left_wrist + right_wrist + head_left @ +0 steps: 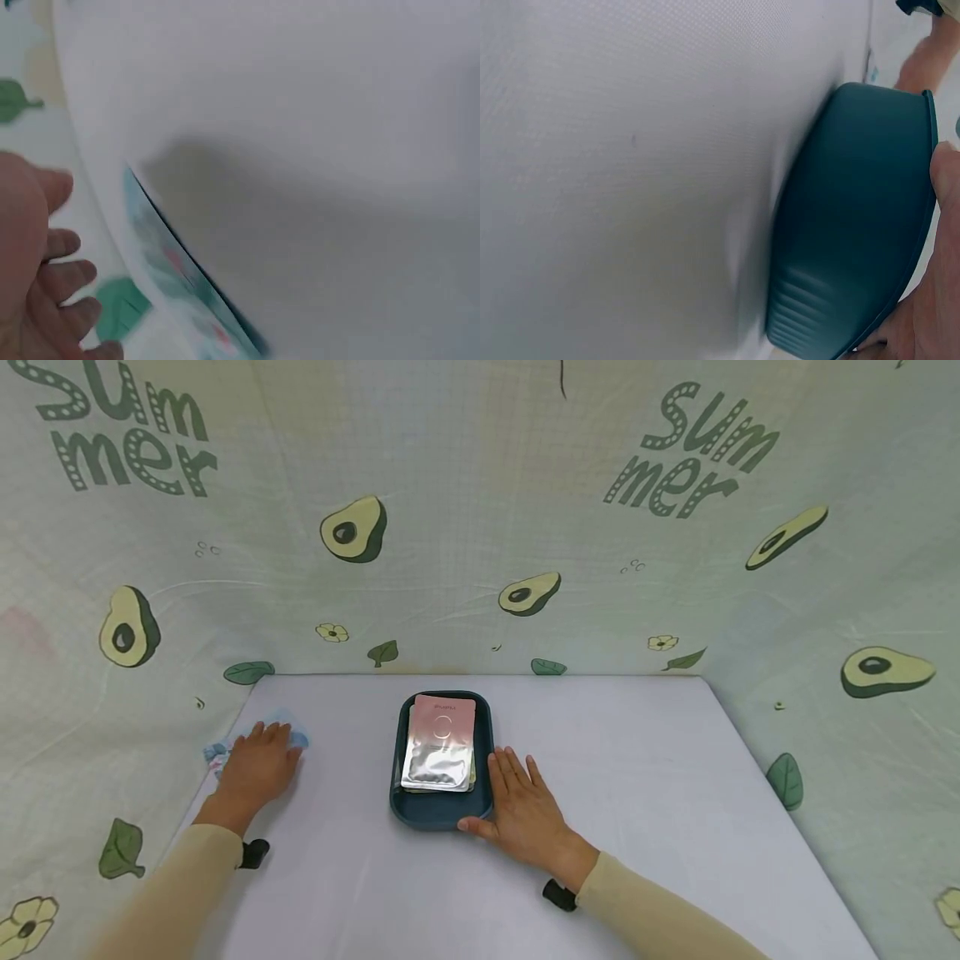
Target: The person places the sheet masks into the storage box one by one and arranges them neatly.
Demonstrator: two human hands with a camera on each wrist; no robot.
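A dark teal tray [441, 815] sits mid-table and holds a stack of flat sachets, the top one pink and silver [441, 742]. My right hand [521, 806] lies flat against the tray's right side, fingers straight, thumb at the near corner. The right wrist view shows the tray's wall [847, 232] close up with the thumb beside it. My left hand [255, 766] rests palm down at the table's left edge on a light blue patterned cloth [288, 731]. That cloth [176, 274] appears blurred in the left wrist view, next to my fingers [64, 281].
The pale table [637, 793] is enclosed by a curtain printed with avocados [354, 529] and "Summer" lettering at the back and both sides. Bare tabletop stretches to the right of the tray.
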